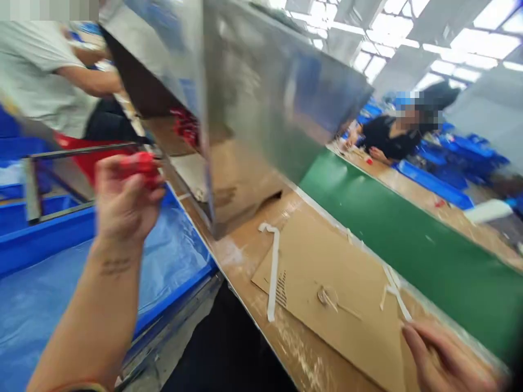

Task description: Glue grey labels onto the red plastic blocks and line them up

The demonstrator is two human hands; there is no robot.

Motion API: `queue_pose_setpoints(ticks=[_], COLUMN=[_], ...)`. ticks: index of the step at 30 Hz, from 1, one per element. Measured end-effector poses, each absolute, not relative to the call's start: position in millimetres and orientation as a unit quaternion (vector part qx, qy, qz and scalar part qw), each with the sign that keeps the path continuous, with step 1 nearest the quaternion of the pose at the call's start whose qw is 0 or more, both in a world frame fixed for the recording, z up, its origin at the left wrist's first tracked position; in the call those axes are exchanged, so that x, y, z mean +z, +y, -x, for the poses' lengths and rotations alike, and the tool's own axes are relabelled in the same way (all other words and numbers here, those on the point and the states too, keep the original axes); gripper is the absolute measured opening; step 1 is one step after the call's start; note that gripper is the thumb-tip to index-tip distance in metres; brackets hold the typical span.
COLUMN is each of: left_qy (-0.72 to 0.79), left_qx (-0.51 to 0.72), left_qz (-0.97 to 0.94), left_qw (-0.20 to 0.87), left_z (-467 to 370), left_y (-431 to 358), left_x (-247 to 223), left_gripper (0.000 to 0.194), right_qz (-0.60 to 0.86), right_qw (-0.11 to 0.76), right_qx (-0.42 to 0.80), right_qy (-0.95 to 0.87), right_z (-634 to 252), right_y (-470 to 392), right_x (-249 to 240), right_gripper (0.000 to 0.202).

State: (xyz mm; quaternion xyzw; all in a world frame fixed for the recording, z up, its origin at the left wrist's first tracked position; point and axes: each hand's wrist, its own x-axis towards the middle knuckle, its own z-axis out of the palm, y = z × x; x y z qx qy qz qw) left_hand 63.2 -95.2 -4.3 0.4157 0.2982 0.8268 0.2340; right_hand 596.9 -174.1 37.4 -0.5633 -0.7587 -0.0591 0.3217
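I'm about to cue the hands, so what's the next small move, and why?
Probably lower the red object toward the blue bin and let go: the left hand grips it, apparently above that bin, while the right hand is away by the cardboard sheet. Blur hides what the object is.

Found no legible word, number, brand or sign. Made out short dark strokes (281, 288) in rows near the edge of the cardboard sheet (351, 288), too small to tell as print or corrugation. Noticed rows of dark marks (115, 265) on the left forearm (108, 316), likewise blurred beyond reading.
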Motion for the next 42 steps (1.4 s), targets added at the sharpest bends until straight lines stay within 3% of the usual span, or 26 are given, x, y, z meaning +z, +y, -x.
queue_pose_setpoints(ticks=[3, 6, 9, 11, 14, 15, 20, 28, 36, 42], left_qy=[0.273, 0.308, 0.213, 0.178, 0.176, 0.181, 0.209, 0.225, 0.259, 0.256], left_qx=[0.823, 0.688, 0.575, 0.549, 0.525, 0.52, 0.496, 0.484, 0.489, 0.49], left_qz=[-0.341, -0.385, -0.479, -0.531, -0.574, -0.583, -0.625, -0.67, -0.681, -0.726], left_qw=[0.363, 0.532, 0.628, 0.621, 0.603, 0.597, 0.566, 0.516, 0.479, 0.409], left_z=[-111.9, -179.5, -246.1, -283.4, -323.9, -332.5, -340.7, -333.4, -333.7, -336.4], left_y=[-142.5, -161.7, -137.1, -103.3, -54.6, -43.4, -29.1, -38.3, -41.8, -51.7], left_x=[-29.6, -39.4, -32.0, -24.2, -23.6, -27.7, -61.8, -72.9, -67.2, -59.8], left_gripper=[0.045, 0.029, 0.022, 0.015, 0.057, 0.059, 0.036, 0.041, 0.036, 0.032], right_qz=[0.549, 0.518, 0.504, 0.492, 0.471, 0.468, 0.468, 0.547, 0.579, 0.502], right_qw=[0.286, 0.265, 0.238, 0.225, 0.246, 0.262, 0.345, 0.422, 0.431, 0.564], right_qx=[0.004, 0.057, 0.097, 0.114, 0.097, 0.087, 0.083, 0.218, 0.289, 0.296], right_qy=[-0.786, -0.811, -0.825, -0.833, -0.842, -0.839, -0.809, -0.689, -0.629, -0.585], right_z=[-584.7, -574.4, -571.5, -569.4, -562.0, -558.7, -546.0, -562.4, -564.2, -562.2], right_y=[-173.9, -160.8, -159.1, -161.2, -159.4, -157.3, -147.0, -151.0, -149.8, -152.1], right_x=[20.3, 8.0, -4.5, -13.5, -24.6, -27.2, -33.0, -31.5, -38.3, -25.9], right_gripper=[0.011, 0.014, 0.026, 0.026, 0.009, 0.011, 0.011, 0.006, 0.008, 0.01])
